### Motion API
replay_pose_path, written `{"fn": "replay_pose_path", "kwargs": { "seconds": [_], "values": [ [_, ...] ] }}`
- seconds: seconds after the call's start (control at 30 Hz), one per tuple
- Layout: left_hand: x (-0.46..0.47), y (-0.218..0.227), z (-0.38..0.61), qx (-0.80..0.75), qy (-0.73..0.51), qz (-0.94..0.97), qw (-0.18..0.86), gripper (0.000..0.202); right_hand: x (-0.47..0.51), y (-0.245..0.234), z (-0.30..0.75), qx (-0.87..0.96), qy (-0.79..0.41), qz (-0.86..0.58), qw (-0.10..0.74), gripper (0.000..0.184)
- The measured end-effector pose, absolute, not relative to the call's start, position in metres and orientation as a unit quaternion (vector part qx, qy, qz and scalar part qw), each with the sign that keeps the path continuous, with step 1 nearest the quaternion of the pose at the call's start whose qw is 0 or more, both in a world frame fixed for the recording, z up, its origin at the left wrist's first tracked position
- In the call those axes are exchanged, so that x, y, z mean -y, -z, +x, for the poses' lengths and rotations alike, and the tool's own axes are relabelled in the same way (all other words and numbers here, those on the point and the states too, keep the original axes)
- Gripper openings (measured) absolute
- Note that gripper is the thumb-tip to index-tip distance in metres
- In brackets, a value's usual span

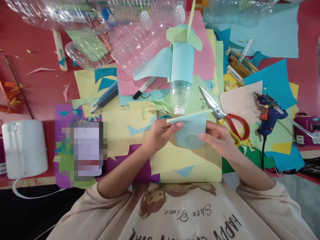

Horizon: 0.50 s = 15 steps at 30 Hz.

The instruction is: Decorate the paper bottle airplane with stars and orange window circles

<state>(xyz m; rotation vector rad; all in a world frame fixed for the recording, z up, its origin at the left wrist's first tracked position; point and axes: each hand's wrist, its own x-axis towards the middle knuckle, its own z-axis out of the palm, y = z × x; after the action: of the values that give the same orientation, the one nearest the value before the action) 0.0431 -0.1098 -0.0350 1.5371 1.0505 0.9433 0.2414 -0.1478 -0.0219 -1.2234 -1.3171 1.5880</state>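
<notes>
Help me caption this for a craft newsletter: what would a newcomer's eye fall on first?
Probably the clear bottle in its light blue paper wrap, at upper centre, its white cap toward the bottom of the picture. Just below it, the left hand and right hand hold a pale blue paper piece at opposite sides. To the right lie red-and-yellow-handled scissors and, farther right, a blue glue gun.

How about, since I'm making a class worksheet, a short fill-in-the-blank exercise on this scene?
1. The wide face of the paper held by the left hand and right hand is light ____.
2. The scissors have one yellow handle and one ____ handle.
3. As the person sees it, the glue gun lies to the ____ of the scissors.

Missing words: blue; red; right.
</notes>
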Motion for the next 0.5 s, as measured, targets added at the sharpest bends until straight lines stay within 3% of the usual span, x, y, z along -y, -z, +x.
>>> {"fn": "replay_pose_path", "kwargs": {
  "seconds": [0.1, 0.17, 0.27, 0.37, 0.5],
  "values": [
    [0.111, 0.038, 0.045, -0.423, -0.381, 0.647, 0.507, 0.061, 0.141, 0.027, 0.235, 0.459, -0.604, -0.521, 0.390, 0.017],
    [0.112, 0.039, 0.044, -0.405, -0.381, 0.672, 0.489, 0.046, 0.135, 0.028, 0.240, 0.441, -0.572, -0.549, 0.420, 0.016],
    [0.110, 0.041, 0.039, -0.396, -0.430, 0.740, 0.333, 0.011, 0.121, 0.023, 0.257, 0.416, -0.528, -0.578, 0.463, 0.009],
    [0.103, 0.044, 0.033, -0.411, -0.438, 0.791, 0.115, 0.012, 0.102, 0.018, 0.276, 0.398, -0.507, -0.570, 0.510, 0.006],
    [0.098, 0.054, 0.031, -0.449, -0.330, 0.827, 0.077, 0.025, 0.081, 0.015, 0.290, 0.398, -0.505, -0.586, 0.493, 0.006]
  ]
}}
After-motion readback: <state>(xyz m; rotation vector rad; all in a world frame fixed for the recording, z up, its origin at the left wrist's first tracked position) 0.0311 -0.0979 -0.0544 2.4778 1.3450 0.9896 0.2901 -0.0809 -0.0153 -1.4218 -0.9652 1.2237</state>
